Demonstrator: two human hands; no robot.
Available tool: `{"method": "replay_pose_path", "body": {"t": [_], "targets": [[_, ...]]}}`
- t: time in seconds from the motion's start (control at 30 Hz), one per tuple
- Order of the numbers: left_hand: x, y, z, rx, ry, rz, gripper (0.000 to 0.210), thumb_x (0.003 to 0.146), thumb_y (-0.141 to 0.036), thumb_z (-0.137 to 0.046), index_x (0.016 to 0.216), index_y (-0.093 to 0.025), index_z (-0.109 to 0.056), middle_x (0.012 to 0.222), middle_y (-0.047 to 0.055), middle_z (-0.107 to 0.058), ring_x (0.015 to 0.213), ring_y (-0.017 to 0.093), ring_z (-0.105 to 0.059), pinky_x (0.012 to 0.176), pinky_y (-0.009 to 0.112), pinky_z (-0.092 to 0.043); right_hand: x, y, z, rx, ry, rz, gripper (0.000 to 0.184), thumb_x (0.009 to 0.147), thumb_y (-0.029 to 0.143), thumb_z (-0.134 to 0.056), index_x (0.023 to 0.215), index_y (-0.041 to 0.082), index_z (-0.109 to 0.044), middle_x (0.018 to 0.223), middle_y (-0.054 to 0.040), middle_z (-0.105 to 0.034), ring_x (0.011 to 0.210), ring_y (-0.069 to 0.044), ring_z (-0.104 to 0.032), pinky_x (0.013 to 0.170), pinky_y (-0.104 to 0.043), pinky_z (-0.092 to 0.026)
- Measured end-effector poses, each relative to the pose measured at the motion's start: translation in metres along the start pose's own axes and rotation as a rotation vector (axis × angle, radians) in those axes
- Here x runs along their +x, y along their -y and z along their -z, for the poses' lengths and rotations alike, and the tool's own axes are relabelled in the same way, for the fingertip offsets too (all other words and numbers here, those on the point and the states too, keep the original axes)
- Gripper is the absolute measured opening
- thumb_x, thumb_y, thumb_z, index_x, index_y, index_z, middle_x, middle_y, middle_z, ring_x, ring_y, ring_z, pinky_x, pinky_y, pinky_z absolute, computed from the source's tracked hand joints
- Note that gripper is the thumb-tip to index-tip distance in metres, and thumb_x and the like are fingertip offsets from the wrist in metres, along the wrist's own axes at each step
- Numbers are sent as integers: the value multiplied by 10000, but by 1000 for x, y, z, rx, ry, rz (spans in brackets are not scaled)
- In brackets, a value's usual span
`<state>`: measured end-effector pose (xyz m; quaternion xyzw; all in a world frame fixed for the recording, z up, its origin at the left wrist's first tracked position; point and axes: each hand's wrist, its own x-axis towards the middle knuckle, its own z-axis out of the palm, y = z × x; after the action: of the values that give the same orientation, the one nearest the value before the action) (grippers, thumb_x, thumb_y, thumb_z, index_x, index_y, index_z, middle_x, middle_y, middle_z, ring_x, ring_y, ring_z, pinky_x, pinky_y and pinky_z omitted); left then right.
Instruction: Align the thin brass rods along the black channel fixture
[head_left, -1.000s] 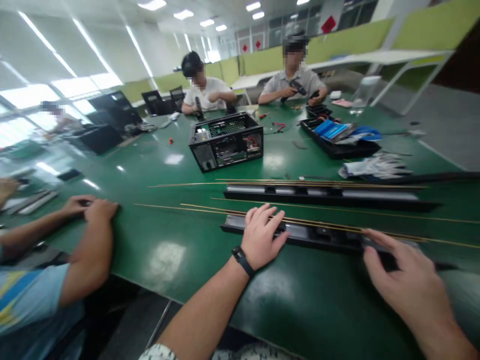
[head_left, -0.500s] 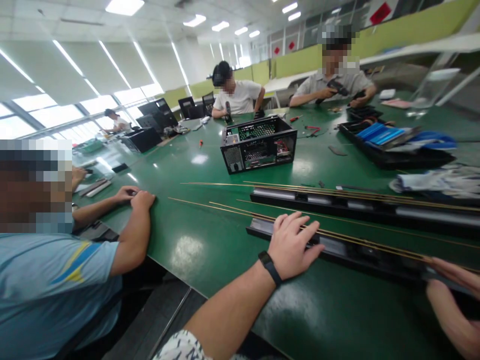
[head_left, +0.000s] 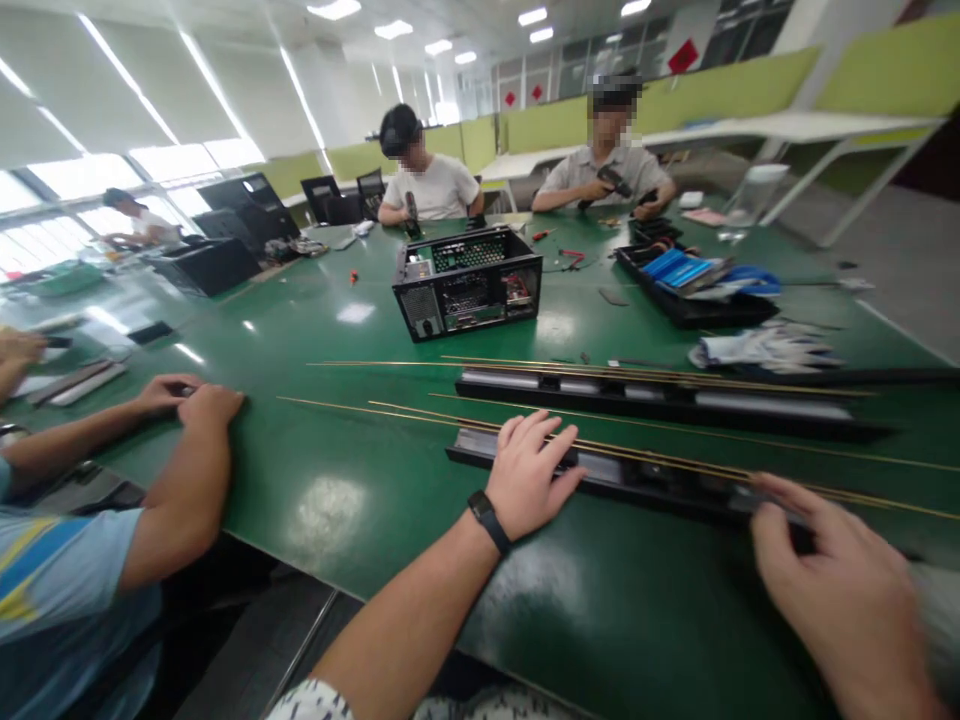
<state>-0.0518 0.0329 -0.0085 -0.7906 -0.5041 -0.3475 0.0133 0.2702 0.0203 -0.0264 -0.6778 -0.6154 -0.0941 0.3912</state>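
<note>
Two long black channel-like rails lie side by side on the green table, the near rail (head_left: 705, 492) and the far rail (head_left: 652, 400). Thin brass-coloured rods (head_left: 675, 457) run lengthwise along the near one, and similar rods lie over the far one. My left hand (head_left: 529, 475), a dark band at its wrist, lies across the near rail's left part with fingers spread. At that rail's right end is my right hand (head_left: 840, 570), thumb in front and fingers behind, closed around it. The palm hides the very end.
An open black computer case (head_left: 469, 285) stands beyond the rails. Behind to the right are a black tray (head_left: 697, 305) with blue parts and white gloves (head_left: 765, 348). A co-worker's forearms (head_left: 180, 440) rest at the left; two people sit across the table holding power tools.
The view has turned right, so the scene sits further left and more of my right hand shows. My left hand stays on the near rail, and the right is still at its right end.
</note>
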Motion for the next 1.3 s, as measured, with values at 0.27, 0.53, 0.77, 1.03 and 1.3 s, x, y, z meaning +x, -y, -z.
{"method": "replay_pose_path", "body": {"t": [0.27, 0.53, 0.77, 1.03, 1.3], "targets": [[-1, 1, 1, 12, 3, -2, 451, 1034, -361, -709, 1470, -259, -659, 1471, 137, -708, 1480, 336, -587, 1273, 577, -373, 3, 9, 14, 73, -28, -26, 368, 954, 382, -565, 1229, 211, -738, 1079, -102, -835, 1009, -280, -765, 1031, -498, -541], [-1, 0, 5, 38, 11, -11, 438, 1046, -360, -688, 1469, -246, -666, 1473, 143, -707, 1479, 344, -588, 1274, 587, -375, 0, 7, 13, 46, -46, -9, 278, 965, 333, -567, 1120, 232, -773, 1089, -100, -831, 1019, -291, -761, 1032, -499, -517], [-1, 0, 6, 44, 20, -15, 428, 1052, -357, -672, 1463, -238, -670, 1470, 146, -708, 1474, 345, -593, 1271, 587, -380, -1, 8, 14, 111, -8, 62, 319, 975, 341, -599, 1244, 232, -732, 1133, -83, -835, 1050, -273, -767, 1070, -493, -501], [-1, 2, 5, 55, 2, -29, 429, 1050, -362, -683, 1457, -227, -669, 1470, 148, -708, 1474, 345, -592, 1267, 577, -379, 0, 6, 13, 12, -92, -47, 261, 982, 308, -547, 1092, 225, -769, 1083, -99, -835, 1022, -288, -757, 1043, -500, -486], [-1, 1, 5, 67, -1, -31, 414, 1054, -371, -680, 1443, -230, -671, 1458, 144, -716, 1473, 347, -594, 1260, 571, -377, -2, 14, 14, 115, 33, 93, 293, 983, 354, -593, 1211, 251, -747, 1149, -71, -834, 1079, -269, -761, 1072, -474, -487]]}}
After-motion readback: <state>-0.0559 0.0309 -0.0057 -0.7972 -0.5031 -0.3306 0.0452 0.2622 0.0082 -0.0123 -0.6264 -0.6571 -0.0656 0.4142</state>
